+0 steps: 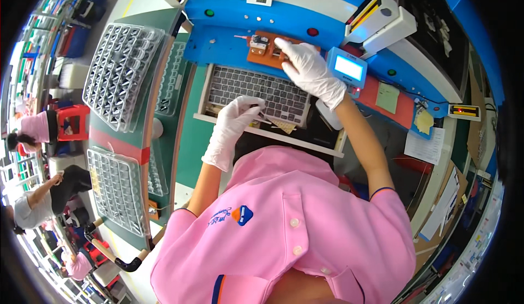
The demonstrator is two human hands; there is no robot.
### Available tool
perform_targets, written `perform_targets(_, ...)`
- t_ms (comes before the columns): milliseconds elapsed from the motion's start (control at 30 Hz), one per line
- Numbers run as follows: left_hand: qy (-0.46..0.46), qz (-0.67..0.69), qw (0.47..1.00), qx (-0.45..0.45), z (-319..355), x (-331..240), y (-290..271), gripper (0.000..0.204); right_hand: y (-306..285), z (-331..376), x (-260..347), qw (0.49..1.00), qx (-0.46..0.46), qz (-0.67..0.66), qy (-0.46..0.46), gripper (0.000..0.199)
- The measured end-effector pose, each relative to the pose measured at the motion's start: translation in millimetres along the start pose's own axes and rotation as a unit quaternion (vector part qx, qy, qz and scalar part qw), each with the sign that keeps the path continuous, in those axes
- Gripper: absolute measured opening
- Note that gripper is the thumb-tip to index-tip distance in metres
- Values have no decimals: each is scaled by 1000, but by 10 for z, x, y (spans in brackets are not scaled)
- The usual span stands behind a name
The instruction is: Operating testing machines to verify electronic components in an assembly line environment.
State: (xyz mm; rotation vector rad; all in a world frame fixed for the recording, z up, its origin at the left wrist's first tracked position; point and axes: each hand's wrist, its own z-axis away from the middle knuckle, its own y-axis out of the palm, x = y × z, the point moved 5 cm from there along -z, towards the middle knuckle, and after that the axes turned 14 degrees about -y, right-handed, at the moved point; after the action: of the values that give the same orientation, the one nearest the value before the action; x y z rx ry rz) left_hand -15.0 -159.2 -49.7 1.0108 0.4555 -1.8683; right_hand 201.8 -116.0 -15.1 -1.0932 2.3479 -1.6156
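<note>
Though R hand [313, 70] overlaps, orange block [264, 59] looks rect.

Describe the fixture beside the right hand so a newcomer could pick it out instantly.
Start at the blue workstation and find the keyboard. Just past its far edge, at the gloved right hand, sits the fixture. It is the flat orange-brown block with small metallic parts on its left end, unlike the lit, blue-framed display to its right.
</note>
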Motion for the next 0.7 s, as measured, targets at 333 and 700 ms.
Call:
perform_targets(333, 94, 89, 982, -137, -206, -228, -554, 24, -324, -109, -244, 995, -70, 45, 56, 28)
perform_targets(700, 351, -158, 859, -339, -854, -866, -340, 22, 355, -582, -258, 990, -84, 50, -97, 28)
